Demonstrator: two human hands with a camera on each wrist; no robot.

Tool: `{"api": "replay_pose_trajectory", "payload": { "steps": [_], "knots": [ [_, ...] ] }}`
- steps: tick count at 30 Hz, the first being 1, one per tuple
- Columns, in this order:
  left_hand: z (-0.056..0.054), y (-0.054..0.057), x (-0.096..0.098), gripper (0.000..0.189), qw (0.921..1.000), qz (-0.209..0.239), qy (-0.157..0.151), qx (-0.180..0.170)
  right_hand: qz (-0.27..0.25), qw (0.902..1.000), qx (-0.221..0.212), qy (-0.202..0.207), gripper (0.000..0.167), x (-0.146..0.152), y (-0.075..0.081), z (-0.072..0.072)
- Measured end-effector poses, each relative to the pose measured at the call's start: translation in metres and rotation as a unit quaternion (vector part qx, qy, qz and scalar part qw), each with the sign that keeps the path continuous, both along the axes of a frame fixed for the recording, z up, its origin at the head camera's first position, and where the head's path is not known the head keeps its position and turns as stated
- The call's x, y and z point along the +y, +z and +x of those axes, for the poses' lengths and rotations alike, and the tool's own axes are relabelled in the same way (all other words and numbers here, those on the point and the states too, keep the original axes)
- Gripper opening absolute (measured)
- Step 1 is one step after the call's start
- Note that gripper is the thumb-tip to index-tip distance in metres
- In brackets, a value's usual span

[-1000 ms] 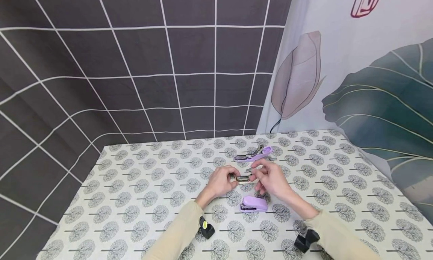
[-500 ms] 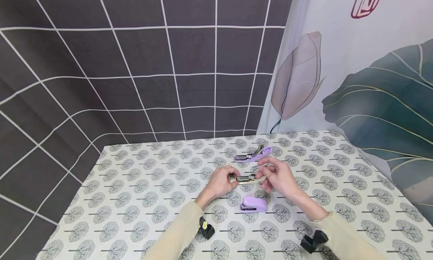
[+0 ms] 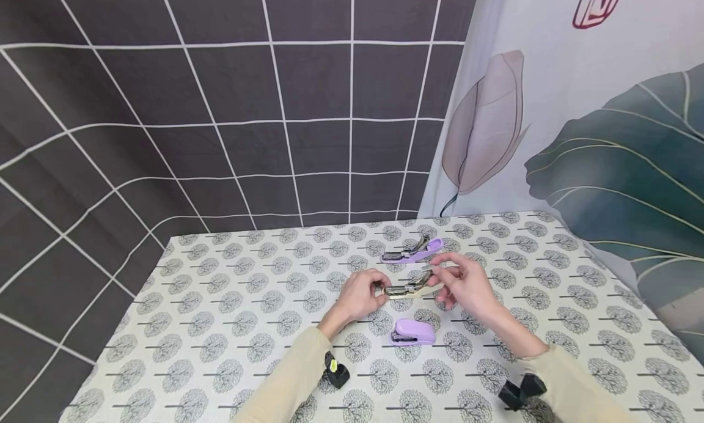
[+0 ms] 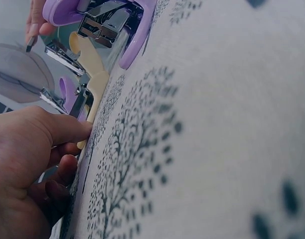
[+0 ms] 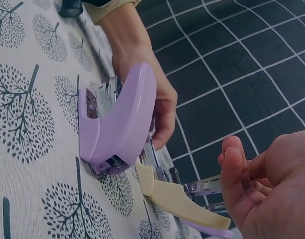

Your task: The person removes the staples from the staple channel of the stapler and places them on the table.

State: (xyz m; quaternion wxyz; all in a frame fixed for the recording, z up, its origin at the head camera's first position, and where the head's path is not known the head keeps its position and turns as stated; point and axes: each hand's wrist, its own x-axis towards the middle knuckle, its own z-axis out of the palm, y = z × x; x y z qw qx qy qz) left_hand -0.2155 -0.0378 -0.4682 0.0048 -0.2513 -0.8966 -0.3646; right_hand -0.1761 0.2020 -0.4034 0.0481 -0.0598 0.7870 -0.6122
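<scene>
A cream stapler point(image 3: 423, 290) lies opened out on the patterned cloth, its metal magazine tilted up from the cream body point(image 5: 185, 201). My left hand point(image 3: 360, 294) grips its left end, thumb and fingers closed round it low at the cloth. To the right, my right hand point(image 3: 464, 285) pinches a small grey metal strip point(image 3: 428, 268), like a short row of staples, beside the stapler's raised part. In the left wrist view that strip point(image 4: 30, 46) shows dark between the fingertips. The stapler's left end is hidden by my left fingers.
Nearer me stands a closed purple stapler point(image 3: 415, 331), large in the right wrist view. Behind the hands lies another purple stapler point(image 3: 409, 256), opened with its metal part raised. A dark checked curtain point(image 3: 308, 148) hangs past the table's far edge.
My right hand has moved right and slightly up with the metal strip, uncovering more of the cream stapler's raised magazine. My left hand has stayed on the stapler's left end.
</scene>
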Motion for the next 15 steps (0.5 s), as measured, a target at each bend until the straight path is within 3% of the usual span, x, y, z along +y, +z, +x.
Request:
{"api": "replay_pose_trajectory", "payload": {
  "steps": [15],
  "knots": [
    [0.001, 0.001, 0.000, 0.023, 1.0000, 0.002, -0.001, -0.004, 0.016, 0.9996, 0.002, -0.025, 0.030, 0.023, 0.001, 0.000]
  ]
}}
